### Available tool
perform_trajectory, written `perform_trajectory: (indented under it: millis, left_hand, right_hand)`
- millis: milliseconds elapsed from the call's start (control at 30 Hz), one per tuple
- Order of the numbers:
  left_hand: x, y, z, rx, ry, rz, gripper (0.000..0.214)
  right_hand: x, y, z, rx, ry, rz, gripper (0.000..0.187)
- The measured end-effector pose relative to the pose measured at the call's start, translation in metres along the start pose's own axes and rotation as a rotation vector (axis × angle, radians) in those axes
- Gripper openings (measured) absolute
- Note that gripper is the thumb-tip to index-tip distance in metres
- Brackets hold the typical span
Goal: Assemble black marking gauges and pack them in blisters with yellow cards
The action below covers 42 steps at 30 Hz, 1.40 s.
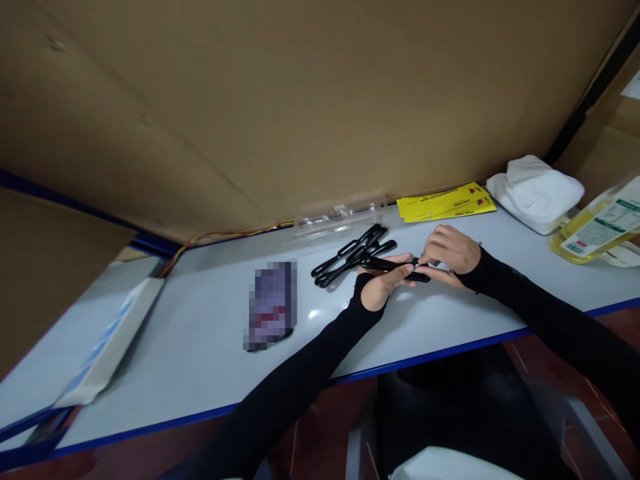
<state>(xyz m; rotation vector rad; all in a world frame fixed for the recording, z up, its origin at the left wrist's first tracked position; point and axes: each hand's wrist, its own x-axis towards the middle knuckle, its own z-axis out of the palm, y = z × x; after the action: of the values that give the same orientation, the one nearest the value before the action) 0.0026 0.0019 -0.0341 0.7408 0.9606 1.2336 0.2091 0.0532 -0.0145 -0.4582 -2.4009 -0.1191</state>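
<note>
Head view: above the grey table (200, 300), left hand (381, 285) is closed around a slim black plastic piece (393, 265); right hand (450, 250) pinches its right end. It looks light, stiff and smooth, best gripped near both ends. Similar black pieces (350, 257) lie just left, farther back.

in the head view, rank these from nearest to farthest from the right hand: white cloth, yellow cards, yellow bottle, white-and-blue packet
From the right hand, pinching a black strip:
1. yellow cards, just behind it
2. white cloth, back right
3. yellow bottle, far right
4. white-and-blue packet, far left
</note>
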Motion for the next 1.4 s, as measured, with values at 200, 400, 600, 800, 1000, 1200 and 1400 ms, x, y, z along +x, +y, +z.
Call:
perform_trajectory:
  millis: [200, 400, 600, 800, 1000, 1200, 1400]
  left_hand:
    - [-0.001, 0.000, 0.004, -0.034, 0.062, -0.136, 0.040]
    - [0.003, -0.008, 0.000, -0.048, 0.099, -0.176, 0.033]
    - [0.008, -0.013, -0.003, 0.043, 0.017, -0.039, 0.036]
    - [0.016, 0.021, -0.013, 0.211, -0.193, 0.244, 0.061]
    - [0.062, 0.069, -0.076, 1.209, 0.351, 0.782, 0.039]
    - [0.081, 0.075, -0.110, 1.756, 0.385, 0.431, 0.034]
    - [0.085, 0.075, -0.116, 1.804, 0.260, 0.504, 0.039]
  right_hand:
    - [0.002, -0.004, 0.006, -0.073, 0.099, -0.020, 0.026]
    - [0.008, -0.011, 0.000, -0.115, 0.094, 0.016, 0.028]
    - [0.002, -0.015, 0.001, 0.112, 0.051, 0.289, 0.015]
    - [0.003, -0.021, -0.007, 0.610, -0.108, 0.826, 0.040]
    - [0.015, -0.021, -0.009, 0.916, 0.004, 1.178, 0.055]
    - [0.013, -0.017, 0.002, 0.897, 0.104, 1.283, 0.052]
    - [0.012, -0.017, 0.000, 0.895, 0.148, 1.248, 0.062]
